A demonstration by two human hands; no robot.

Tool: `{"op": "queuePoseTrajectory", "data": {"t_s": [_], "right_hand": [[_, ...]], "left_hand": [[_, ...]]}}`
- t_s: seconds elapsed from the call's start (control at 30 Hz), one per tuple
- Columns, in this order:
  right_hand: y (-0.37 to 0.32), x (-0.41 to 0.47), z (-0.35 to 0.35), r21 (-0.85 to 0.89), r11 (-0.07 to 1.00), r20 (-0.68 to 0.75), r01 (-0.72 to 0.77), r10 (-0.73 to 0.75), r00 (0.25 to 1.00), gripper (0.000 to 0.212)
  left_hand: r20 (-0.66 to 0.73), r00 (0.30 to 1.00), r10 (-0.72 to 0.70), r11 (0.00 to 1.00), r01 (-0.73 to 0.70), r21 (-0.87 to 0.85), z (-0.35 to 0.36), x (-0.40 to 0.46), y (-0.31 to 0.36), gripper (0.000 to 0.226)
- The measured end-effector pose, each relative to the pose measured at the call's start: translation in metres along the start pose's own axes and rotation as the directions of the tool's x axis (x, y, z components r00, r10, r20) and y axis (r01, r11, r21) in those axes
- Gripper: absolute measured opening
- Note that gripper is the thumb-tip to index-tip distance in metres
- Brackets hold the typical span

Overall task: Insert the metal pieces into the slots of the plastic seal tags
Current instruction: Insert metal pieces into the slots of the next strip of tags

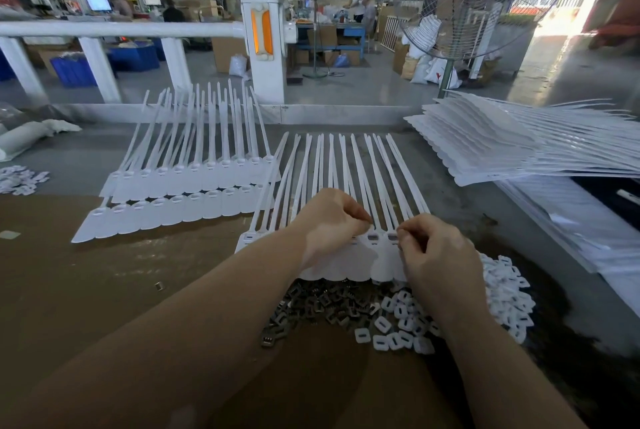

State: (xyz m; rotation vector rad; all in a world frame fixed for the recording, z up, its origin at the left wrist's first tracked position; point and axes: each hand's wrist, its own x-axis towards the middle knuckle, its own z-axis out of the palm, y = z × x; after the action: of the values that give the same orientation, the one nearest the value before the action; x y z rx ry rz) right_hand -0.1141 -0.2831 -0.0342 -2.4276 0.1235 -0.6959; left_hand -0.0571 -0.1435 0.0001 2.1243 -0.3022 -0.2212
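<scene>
— What do we have directly before us on the table (pixel 86 290)?

— A strip of seal tags (pixel 377 255), with both hands over its near end: the left hand (pixel 330 221) beside the right hand (pixel 436 248).

— And nearer to us?

— The pile of metal pieces (pixel 322 307), with the plastic caps (pixel 498 293) to its right.

— Elsewhere?

— More tag strips (pixel 183 183) lie behind on the left, a stack of tag strips (pixel 502 144) on the right.

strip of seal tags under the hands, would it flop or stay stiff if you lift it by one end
The strip of seal tags would probably sag: its flat heads look thin. The long tails already splay unevenly, so they would likely whip about. It seems light for its size.
</scene>
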Motion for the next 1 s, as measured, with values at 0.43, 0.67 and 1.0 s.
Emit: {"op": "queuePoseTrajectory", "data": {"t_s": [0.43, 0.67, 1.0], "right_hand": [[0.002, -0.001, 0.0, 0.016, 1.0, 0.011, -0.001, 0.001, 1.0, 0.01], [0.001, -0.001, 0.0, 0.012, 1.0, 0.007, 0.014, -0.014, 1.0, 0.009], [0.0, -0.001, 0.0, 0.007, 1.0, 0.013, 0.003, -0.003, 1.0, 0.009]], "left_hand": [[-0.096, 0.982, -0.164, 0.983, 0.171, 0.071, 0.019, 0.014, -0.005, 0.008], [-0.104, 0.975, -0.195, 0.977, 0.203, 0.066, 0.019, 0.016, -0.003, 0.011], [-0.128, 0.968, -0.216, 0.973, 0.225, 0.057, 0.02, 0.016, -0.003, 0.011]]}}
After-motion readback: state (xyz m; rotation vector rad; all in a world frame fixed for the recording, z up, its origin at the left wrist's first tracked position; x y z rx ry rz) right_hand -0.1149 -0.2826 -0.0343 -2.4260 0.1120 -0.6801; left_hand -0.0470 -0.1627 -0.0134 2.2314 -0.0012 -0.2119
